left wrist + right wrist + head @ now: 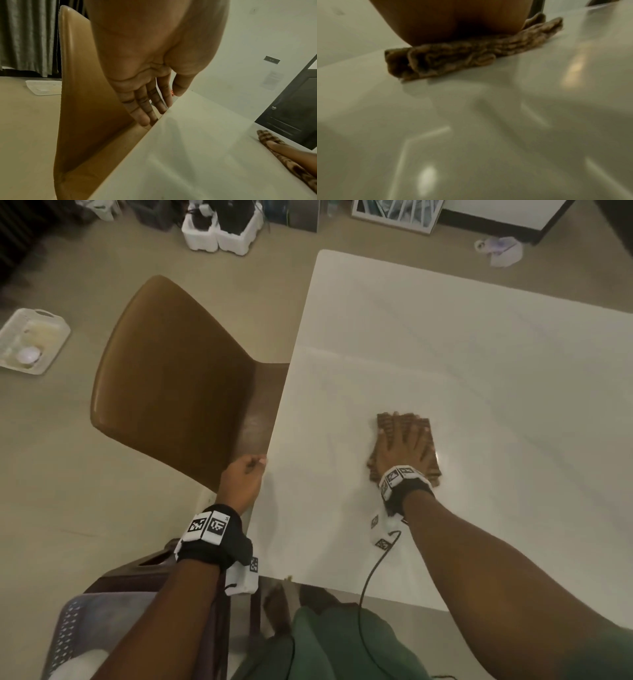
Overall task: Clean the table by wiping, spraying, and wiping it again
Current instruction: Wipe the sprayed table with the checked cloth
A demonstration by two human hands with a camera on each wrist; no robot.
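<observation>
Right hand spread flat, fingers straight, pressing a brown patterned cloth onto the white surface, toward its near edge and in from the left edge. Left hand at the left edge, fingers hanging down the side beside the brown chair, thumb on top, bracing more than gripping. Likely a wiping pass; which of the two, impossible to tell. Next move probably calls for firm strokes out to the corners. No spray bottle in view. Right wrist view blurred; right fingertips hidden there.
</observation>
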